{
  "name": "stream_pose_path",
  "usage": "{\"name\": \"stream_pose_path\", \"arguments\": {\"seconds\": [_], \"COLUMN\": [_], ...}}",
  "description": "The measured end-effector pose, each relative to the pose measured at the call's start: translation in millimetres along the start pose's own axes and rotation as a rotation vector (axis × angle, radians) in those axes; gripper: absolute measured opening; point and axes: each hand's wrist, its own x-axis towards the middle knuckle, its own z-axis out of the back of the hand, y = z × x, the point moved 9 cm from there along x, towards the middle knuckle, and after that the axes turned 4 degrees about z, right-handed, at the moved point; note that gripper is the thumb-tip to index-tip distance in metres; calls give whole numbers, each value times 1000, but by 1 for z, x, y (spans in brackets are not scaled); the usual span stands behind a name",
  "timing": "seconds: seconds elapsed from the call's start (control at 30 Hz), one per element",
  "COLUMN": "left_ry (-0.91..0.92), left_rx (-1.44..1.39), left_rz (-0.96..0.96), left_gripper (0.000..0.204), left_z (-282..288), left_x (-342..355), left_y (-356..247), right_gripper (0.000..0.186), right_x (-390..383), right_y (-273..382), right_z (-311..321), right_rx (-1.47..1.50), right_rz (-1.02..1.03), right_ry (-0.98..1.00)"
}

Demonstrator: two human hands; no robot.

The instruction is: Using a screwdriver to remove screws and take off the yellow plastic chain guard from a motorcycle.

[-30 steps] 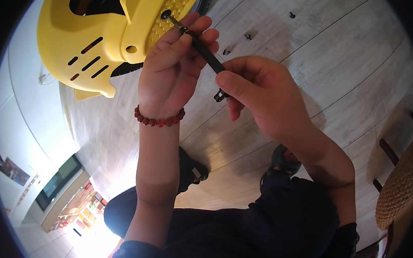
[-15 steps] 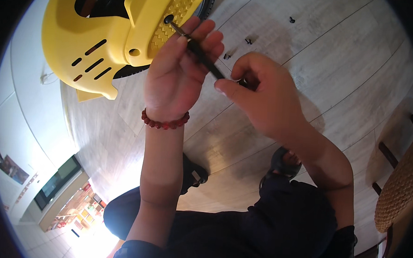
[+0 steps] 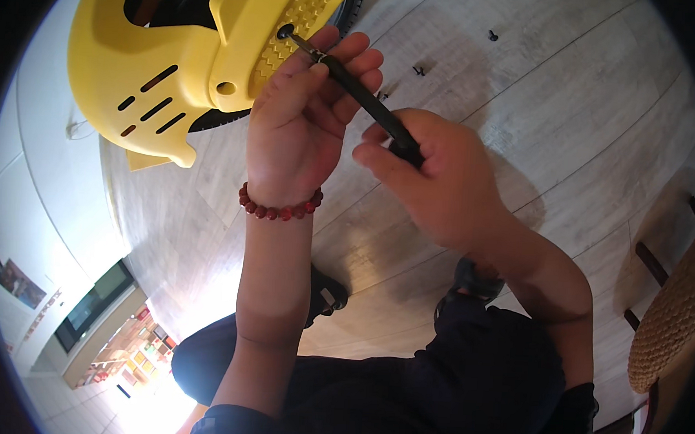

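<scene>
A long black screwdriver (image 3: 367, 100) runs slanting between my two hands. Its thin metal shaft points up and left, with the tip at a dark round recess (image 3: 285, 31) in the studded step of a yellow plastic body (image 3: 191, 59). My left hand (image 3: 301, 128), palm up, steadies the front of the screwdriver between thumb and fingers. Around that wrist is a red bead bracelet (image 3: 280, 204). At the rear end of the handle, my right hand (image 3: 444, 175) has its thumb and bent fingers closed on it. Whether the tip sits in a screw head cannot be seen.
Small dark screws or fasteners lie on the wood-look floor (image 3: 557, 110), one (image 3: 419, 71) right of my left hand and another (image 3: 493, 36) farther off. A black tyre (image 3: 350, 9) shows behind the yellow body. A woven stool (image 3: 667, 344) stands at the right.
My right hand has shifted slightly down, its fingers have moved round the handle, and more of the handle's end shows. The screwdriver tip stays at the same recess.
</scene>
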Motion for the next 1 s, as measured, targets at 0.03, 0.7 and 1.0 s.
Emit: {"name": "stream_pose_path", "arguments": {"seconds": [0.03,0.7,1.0], "left_ry": [-12,83,121], "left_rx": [-28,-198,-491], "left_rz": [14,-13,112], "left_gripper": [36,38,27], "left_z": [-1,9,5], "left_x": [1,2,6], "left_y": [1,8,23], "right_gripper": [22,33,24], "right_x": [-4,5,9], "right_y": [24,1,-9], "right_z": [7,-3,-3], "right_rx": [-417,384,92], "right_rz": [301,246,287], "right_ry": [-140,-24,-8]}}
